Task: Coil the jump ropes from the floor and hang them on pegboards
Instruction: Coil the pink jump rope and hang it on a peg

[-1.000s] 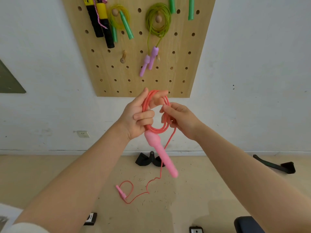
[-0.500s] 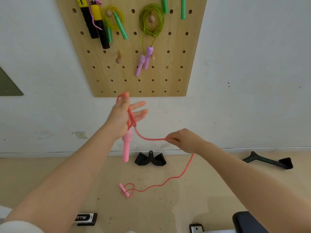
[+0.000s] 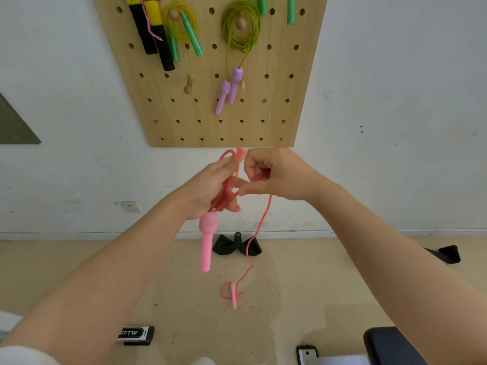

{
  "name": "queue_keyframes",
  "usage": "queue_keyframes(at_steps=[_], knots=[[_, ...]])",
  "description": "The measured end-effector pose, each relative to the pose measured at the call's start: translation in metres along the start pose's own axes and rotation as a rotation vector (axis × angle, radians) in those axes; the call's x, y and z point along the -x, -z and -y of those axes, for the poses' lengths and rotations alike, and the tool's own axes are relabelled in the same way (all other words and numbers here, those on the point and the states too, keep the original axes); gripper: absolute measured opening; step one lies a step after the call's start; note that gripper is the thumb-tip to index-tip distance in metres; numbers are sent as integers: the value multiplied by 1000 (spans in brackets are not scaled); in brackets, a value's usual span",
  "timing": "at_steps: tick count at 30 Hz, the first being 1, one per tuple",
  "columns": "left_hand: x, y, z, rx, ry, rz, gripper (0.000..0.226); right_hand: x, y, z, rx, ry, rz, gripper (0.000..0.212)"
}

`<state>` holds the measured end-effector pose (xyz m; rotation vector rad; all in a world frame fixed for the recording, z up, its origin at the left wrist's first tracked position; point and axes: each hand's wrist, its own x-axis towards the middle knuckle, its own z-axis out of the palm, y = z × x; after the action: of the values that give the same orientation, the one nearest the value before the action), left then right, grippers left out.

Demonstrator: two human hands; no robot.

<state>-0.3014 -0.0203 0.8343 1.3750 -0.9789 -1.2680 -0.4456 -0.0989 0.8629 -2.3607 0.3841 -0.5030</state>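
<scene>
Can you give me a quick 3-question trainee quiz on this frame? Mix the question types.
1. True or false: the second pink handle is already off the floor.
2. Which hand carries the coil? A) left hand B) right hand C) neither
3. Fill in: the purple handles hang from a ___ rope on the pegboard.

Key:
1. False; it lies on the floor, and the loose rope runs up from it to the right hand.
2. A; the loops are around the left hand and the first pink handle dangles below it.
3. Green.
</scene>
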Motion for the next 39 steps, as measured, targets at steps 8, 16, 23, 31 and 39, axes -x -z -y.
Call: queue_keyframes(at_steps=[8, 16, 23, 31, 39], knots=[[10, 8, 18, 197, 15, 268, 43, -3, 20, -7, -389, -104, -132, 17], [5, 8, 13, 511, 68, 205, 45, 1, -10, -32, -185, -296, -180, 17], [1, 12, 6, 432, 172, 68, 50, -5, -16, -30, -107, -245, -59, 42], [10, 19, -2, -36, 240, 127, 46, -7, -7, -41, -569, -320, -6, 40], [7, 29, -1, 52, 185, 195, 50, -14, -16, -44, -468, -293, 223, 35]])
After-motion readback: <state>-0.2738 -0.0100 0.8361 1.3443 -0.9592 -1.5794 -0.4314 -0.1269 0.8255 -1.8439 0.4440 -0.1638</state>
